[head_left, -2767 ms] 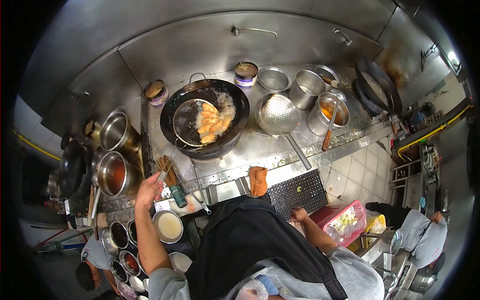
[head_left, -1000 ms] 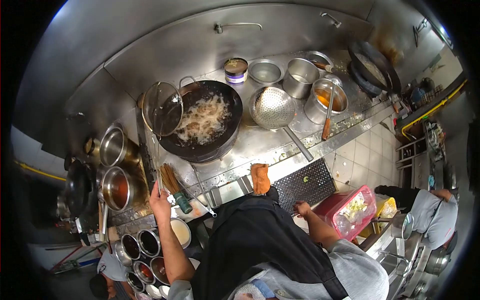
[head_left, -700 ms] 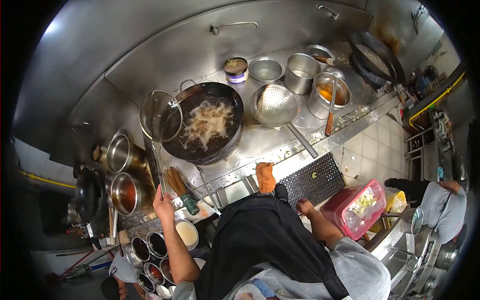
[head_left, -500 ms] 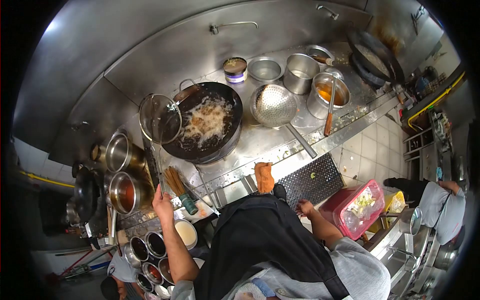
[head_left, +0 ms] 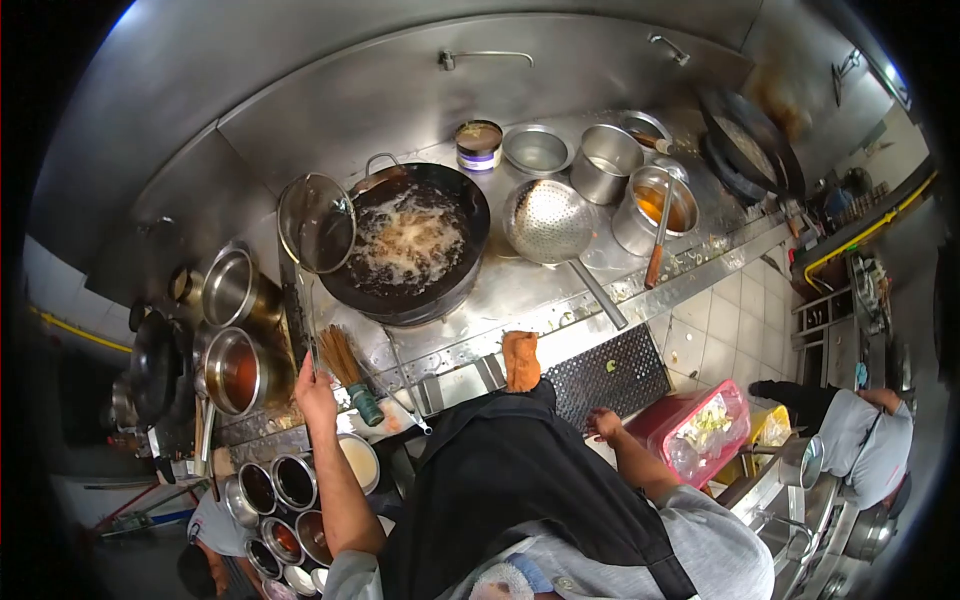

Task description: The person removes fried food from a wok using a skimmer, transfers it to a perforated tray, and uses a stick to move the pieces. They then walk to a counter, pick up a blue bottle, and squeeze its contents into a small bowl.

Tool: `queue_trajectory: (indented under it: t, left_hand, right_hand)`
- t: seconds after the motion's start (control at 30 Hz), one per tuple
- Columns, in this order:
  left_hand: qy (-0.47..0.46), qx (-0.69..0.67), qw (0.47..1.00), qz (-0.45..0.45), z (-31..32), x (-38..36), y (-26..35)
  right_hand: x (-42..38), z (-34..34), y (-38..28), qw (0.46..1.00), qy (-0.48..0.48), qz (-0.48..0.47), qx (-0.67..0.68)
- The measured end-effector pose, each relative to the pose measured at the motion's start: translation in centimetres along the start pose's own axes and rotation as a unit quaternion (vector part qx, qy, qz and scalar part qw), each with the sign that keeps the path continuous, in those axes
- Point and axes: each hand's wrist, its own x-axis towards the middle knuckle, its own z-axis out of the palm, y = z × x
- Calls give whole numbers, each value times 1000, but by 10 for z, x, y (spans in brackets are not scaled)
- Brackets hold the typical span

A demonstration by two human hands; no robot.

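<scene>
On the left, my left hand (head_left: 317,398) is closed around the long handle of a wire-mesh strainer (head_left: 318,225). The strainer's round basket hangs over the left rim of a black wok (head_left: 465,270). Foamy oil (head_left: 410,240) bubbles in the wok around pale brown pieces too blurred to name. A bamboo wok brush (head_left: 350,370) with a green-bound end lies just right of my left hand. Low at my right side hangs my right hand (head_left: 605,424), fingers loosely curled, with nothing visible in it. It is nearest to a pink bin (head_left: 655,425) holding scraps.
A perforated ladle (head_left: 550,220), a pot of orange liquid (head_left: 640,225), metal pots and a tin (head_left: 478,147) stand right of the wok. Sauce containers (head_left: 295,482) and a pot of red liquid (head_left: 235,370) are at left. An orange cloth (head_left: 521,362) hangs at the front edge. Other people work at both sides.
The camera view has shifted slightly. The strainer stays at the wok's left rim in my left hand. The foam in the wok has spread and covers more of the pieces.
</scene>
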Motion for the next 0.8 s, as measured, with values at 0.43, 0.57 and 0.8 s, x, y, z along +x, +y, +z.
queue_trajectory:
  t: [0.43,0.57,0.8]
  left_hand:
    - [65,-335,918,-202,-83,46,0]
    - [64,-465,847,-249,-122,70,-46]
    - [137,-548,796,-217,-116,1,-71]
  right_hand:
    - [16,-20,26,996,-45,-34,-65]
    - [7,-27,4,988,-45,-64,-131]
    - [76,-45,-16,989,-55,-11,-135]
